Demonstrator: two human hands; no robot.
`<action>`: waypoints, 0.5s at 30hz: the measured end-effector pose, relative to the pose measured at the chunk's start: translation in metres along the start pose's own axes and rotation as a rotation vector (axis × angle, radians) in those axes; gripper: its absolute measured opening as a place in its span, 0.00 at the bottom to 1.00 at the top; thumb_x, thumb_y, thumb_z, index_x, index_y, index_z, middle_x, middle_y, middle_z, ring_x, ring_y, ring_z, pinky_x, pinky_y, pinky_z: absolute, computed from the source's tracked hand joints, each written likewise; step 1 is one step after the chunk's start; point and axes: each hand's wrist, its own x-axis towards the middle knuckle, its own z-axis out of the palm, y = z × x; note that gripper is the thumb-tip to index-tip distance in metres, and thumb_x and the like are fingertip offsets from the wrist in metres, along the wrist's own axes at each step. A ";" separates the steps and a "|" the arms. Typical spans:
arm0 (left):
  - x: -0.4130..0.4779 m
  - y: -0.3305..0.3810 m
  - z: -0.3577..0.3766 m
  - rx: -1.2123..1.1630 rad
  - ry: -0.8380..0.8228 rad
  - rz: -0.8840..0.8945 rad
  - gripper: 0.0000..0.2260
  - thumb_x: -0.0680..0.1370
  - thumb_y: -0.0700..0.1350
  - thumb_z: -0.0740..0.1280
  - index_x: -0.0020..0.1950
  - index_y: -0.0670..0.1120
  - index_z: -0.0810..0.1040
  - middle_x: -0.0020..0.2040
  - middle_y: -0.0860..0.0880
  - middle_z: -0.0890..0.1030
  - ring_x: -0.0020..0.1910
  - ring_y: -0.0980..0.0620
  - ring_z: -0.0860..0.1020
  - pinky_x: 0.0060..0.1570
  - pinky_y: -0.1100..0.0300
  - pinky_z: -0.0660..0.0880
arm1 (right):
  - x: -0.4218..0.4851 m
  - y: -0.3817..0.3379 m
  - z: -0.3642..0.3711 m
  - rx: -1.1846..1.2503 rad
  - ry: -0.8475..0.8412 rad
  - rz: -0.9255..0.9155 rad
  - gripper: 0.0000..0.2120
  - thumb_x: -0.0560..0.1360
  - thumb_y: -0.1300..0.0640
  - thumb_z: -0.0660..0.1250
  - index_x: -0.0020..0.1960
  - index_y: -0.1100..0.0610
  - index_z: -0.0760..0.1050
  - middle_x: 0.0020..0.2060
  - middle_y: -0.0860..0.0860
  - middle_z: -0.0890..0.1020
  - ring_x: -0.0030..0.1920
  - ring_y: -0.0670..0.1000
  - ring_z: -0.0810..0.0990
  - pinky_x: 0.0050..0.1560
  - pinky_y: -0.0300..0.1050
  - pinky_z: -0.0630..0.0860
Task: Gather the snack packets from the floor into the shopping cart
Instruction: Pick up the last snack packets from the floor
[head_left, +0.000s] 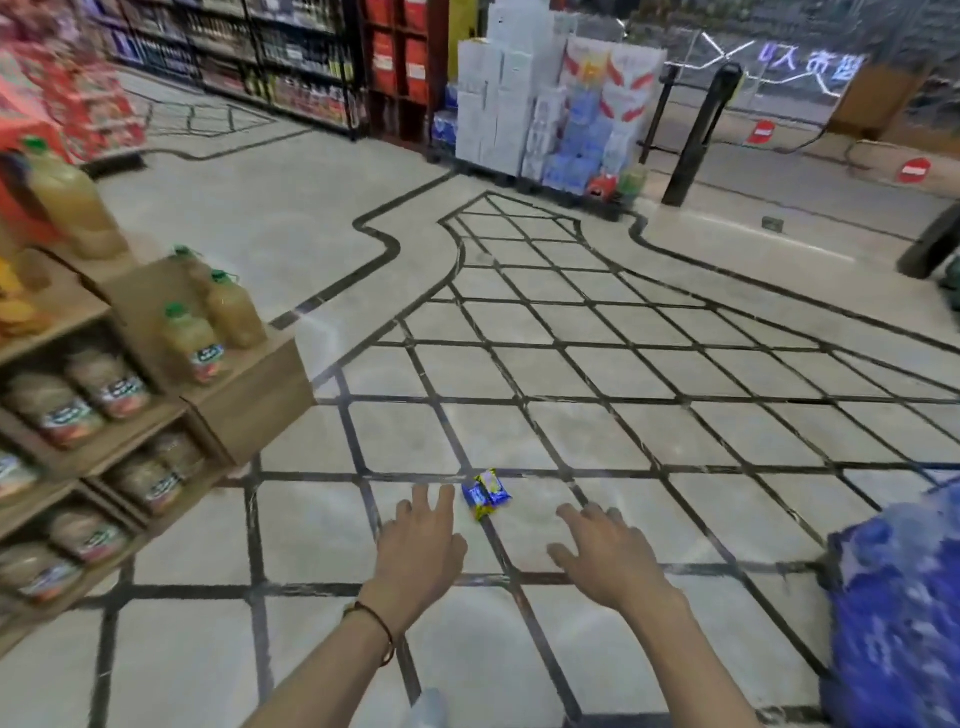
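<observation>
Two small blue and yellow snack packets (487, 493) lie together on the tiled floor, on a dark grout line. My left hand (422, 540) reaches forward with straight fingers, its fingertips just left of the packets and holding nothing. Out to the right of the packets my right hand (602, 551) is stretched with spread fingers, also holding nothing. No shopping cart shows clearly in the head view.
A wooden shelf unit (156, 415) with juice bottles and jars stands close on the left. A blurred blue patterned object (898, 608) fills the lower right corner. Stacked white and blue cartons (545, 109) and a black post (701, 130) stand far ahead. Store shelves (291, 62) run along the back.
</observation>
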 end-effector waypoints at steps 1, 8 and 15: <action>0.029 -0.003 -0.004 0.004 0.008 -0.004 0.25 0.78 0.50 0.60 0.75 0.49 0.60 0.70 0.43 0.64 0.61 0.40 0.71 0.51 0.49 0.76 | 0.027 0.004 -0.009 0.005 0.017 0.010 0.23 0.80 0.41 0.55 0.72 0.48 0.62 0.65 0.52 0.71 0.65 0.58 0.68 0.58 0.54 0.72; 0.154 0.004 -0.015 -0.054 0.032 -0.067 0.27 0.77 0.48 0.63 0.75 0.47 0.61 0.70 0.42 0.64 0.61 0.39 0.72 0.50 0.49 0.77 | 0.134 0.039 -0.044 0.029 0.023 0.040 0.23 0.80 0.42 0.55 0.72 0.50 0.62 0.64 0.52 0.73 0.65 0.57 0.69 0.57 0.53 0.72; 0.278 0.018 0.033 -0.053 -0.065 -0.242 0.27 0.78 0.49 0.61 0.76 0.49 0.59 0.74 0.43 0.61 0.61 0.42 0.72 0.53 0.50 0.76 | 0.279 0.095 -0.020 -0.025 -0.025 -0.051 0.21 0.79 0.43 0.54 0.69 0.49 0.63 0.60 0.51 0.74 0.60 0.56 0.71 0.52 0.51 0.72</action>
